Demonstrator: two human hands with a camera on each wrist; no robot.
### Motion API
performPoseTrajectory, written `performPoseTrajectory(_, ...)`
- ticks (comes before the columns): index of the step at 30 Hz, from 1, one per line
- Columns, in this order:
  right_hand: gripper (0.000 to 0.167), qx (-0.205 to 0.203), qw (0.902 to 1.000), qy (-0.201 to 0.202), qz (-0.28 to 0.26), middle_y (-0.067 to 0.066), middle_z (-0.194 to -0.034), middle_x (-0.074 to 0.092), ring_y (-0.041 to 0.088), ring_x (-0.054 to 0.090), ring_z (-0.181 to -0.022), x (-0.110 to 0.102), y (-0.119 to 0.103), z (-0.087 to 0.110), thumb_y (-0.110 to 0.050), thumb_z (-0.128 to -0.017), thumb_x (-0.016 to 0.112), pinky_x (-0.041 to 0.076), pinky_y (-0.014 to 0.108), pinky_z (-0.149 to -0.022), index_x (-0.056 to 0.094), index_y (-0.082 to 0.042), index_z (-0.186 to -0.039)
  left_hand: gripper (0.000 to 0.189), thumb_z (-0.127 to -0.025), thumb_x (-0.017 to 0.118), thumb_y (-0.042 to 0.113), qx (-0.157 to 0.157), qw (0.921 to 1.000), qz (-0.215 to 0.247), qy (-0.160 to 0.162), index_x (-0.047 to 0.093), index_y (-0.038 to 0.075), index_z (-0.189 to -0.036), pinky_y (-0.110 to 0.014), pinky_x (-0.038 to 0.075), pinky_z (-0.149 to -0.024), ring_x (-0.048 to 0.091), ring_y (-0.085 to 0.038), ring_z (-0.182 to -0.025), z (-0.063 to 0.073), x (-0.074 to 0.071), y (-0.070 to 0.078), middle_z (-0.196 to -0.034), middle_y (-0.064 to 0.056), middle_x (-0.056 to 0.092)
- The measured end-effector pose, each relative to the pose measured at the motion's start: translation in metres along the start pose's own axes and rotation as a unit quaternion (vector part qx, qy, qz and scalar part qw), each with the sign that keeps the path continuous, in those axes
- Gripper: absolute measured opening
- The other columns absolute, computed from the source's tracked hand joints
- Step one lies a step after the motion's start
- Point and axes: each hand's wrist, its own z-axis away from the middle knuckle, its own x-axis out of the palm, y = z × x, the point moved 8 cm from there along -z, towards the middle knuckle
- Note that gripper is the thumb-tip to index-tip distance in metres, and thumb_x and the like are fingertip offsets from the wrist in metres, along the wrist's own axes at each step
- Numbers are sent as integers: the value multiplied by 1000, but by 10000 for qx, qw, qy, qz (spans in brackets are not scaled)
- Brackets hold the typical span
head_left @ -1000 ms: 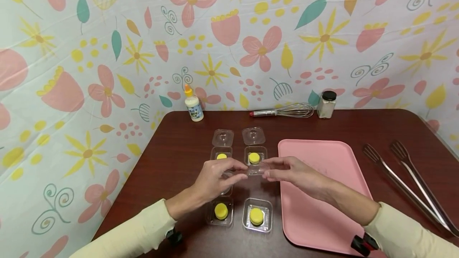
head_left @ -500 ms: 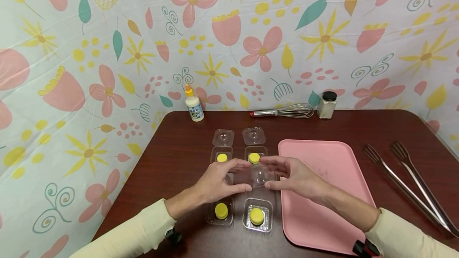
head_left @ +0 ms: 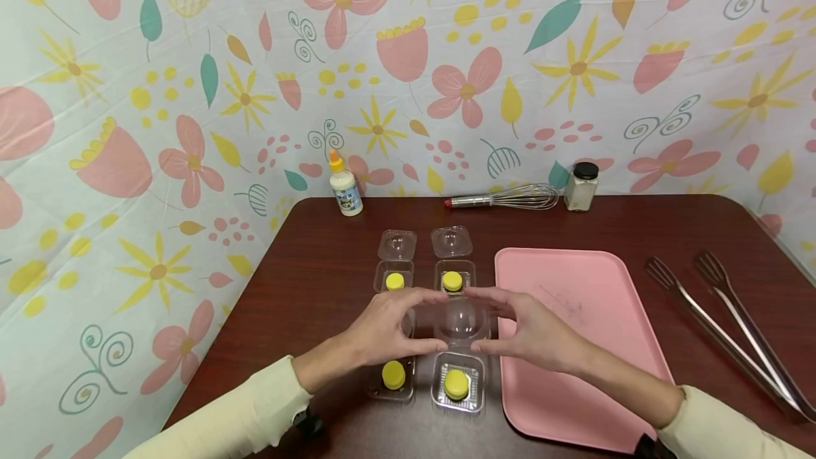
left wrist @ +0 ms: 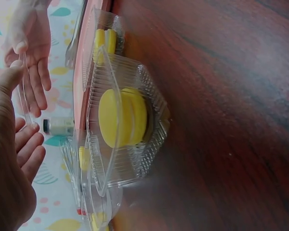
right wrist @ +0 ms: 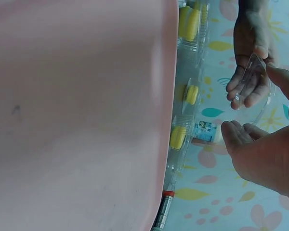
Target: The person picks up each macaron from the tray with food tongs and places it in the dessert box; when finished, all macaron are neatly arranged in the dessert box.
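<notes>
A clear domed plastic lid [head_left: 462, 321] is held level between my two hands. My left hand [head_left: 389, 324] grips its left edge, with the thumb at the near corner and fingers at the far one. The right hand [head_left: 532, 328] grips the opposite edge the same way. Just in front of the lid sits an open clear box [head_left: 477, 392] with a yellow macaron [head_left: 455, 384] in it. Left of that, another macaron [left wrist: 123, 118] rests in its own clear box [left wrist: 156, 113]. Behind my hands are two more boxed macarons, the right one [head_left: 452, 280] plainly visible.
Two loose lids lie at the back, left [head_left: 397, 245] and right [head_left: 451, 241]. A pink tray [head_left: 574, 395] borders the right hand. Metal tongs [head_left: 733, 331] lie farther right. A squeeze bottle [head_left: 346, 190], whisk [head_left: 503, 197] and black-capped jar [head_left: 581, 187] line the back edge.
The lid has turned from nearly edge-on to lying flat, and it has come toward me, closer to the front right box. Thumbs and fingers of both hands have spread wider apart.
</notes>
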Motion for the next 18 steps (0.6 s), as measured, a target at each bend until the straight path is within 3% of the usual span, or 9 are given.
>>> performPoseTrajectory(5, 80, -144, 9983, 112, 550, 10, -141, 67, 35, 67, -124, 3, -4, 7, -35, -84, 93, 49, 63, -106, 58, -1, -148, 70, -81, 93, 46, 307, 9994, -113, 73, 68, 16, -140, -31, 52, -106, 65, -10, -125, 4, 0, 4, -135, 5, 71)
performPoseTrajectory(13, 76, -420, 9868, 234, 1547, 2, -137, 69, 23, 66, -124, 14, -8, 22, -35, -81, 95, 54, 52, -103, 63, -4, -143, 75, -81, 91, 54, 1321, 9876, -827, 179, 67, 13, -139, -23, 51, -105, 66, -7, -122, 16, 7, 18, -133, 4, 71)
performPoseTrajectory(18, 75, -596, 9797, 239, 1901, 2, -135, 70, 23, 66, -124, 25, -11, 28, -33, -79, 96, 55, 52, -102, 65, -3, -141, 78, -82, 88, 60, 1536, 9822, -1083, 71, 67, 12, -140, -25, 51, -105, 66, -8, -123, 25, 12, 23, -137, 4, 70)
